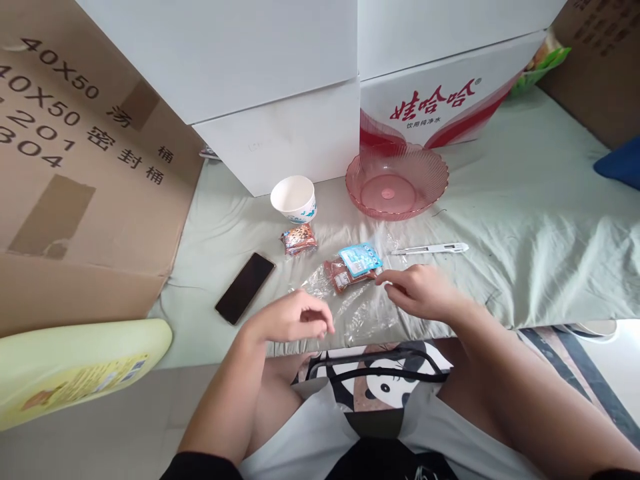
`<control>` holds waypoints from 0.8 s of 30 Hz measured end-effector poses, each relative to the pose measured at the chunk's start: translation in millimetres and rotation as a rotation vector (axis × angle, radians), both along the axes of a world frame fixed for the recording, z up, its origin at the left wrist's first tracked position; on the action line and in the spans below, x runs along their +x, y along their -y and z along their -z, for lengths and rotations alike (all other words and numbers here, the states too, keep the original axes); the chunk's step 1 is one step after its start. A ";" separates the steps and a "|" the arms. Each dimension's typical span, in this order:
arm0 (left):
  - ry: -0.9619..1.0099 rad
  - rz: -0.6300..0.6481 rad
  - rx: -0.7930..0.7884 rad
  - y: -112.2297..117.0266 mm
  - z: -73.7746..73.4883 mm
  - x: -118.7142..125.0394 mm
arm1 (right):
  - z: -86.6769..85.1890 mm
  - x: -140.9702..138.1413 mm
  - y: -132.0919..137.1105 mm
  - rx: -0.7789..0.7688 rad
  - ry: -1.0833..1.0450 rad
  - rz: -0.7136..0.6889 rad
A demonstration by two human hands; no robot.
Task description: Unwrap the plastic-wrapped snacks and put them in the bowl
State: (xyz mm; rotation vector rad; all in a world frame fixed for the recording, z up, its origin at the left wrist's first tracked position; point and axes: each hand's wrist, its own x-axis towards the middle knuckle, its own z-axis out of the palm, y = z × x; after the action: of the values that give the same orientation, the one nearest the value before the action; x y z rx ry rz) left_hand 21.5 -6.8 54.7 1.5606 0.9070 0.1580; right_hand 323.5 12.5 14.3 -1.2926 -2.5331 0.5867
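Note:
A clear plastic bag [350,303] lies on the pale green sheet [525,220], with a brown snack packet [340,275] and a blue snack packet [360,259] in or on it. My right hand [420,290] pinches the bag's edge beside the blue packet. My left hand [295,319] hovers at the bag's near left edge, fingers curled together in a pinch; whether it grips the plastic I cannot tell. Another small brown packet [299,239] lies apart, just behind the bag.
A white paper cup [294,198] and a pink plastic bowl [397,180] stand by white boxes [280,133]. A black phone [245,287] lies left, a white pen-like tool [430,249] right. A large cardboard box [85,167] fills the left. A yellow-green object [75,367] sits near left.

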 end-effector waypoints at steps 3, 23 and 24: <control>-0.181 -0.235 0.116 -2.9 4.7 5.1 | 6.1 -12.3 0.1 0.040 0.083 0.100; 0.451 -1.034 -0.506 -29.1 36.8 43.2 | 20.4 -58.0 5.8 0.102 -0.173 0.138; 0.458 -1.037 -0.516 -30.4 36.8 43.2 | 20.9 -57.7 3.8 0.085 -0.184 0.157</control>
State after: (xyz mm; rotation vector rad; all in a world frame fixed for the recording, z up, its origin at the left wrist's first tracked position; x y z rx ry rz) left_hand 64.7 23.6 17.9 0.4331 1.1813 0.8977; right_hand 265.9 8.7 -6.6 -1.3274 -2.2598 0.5324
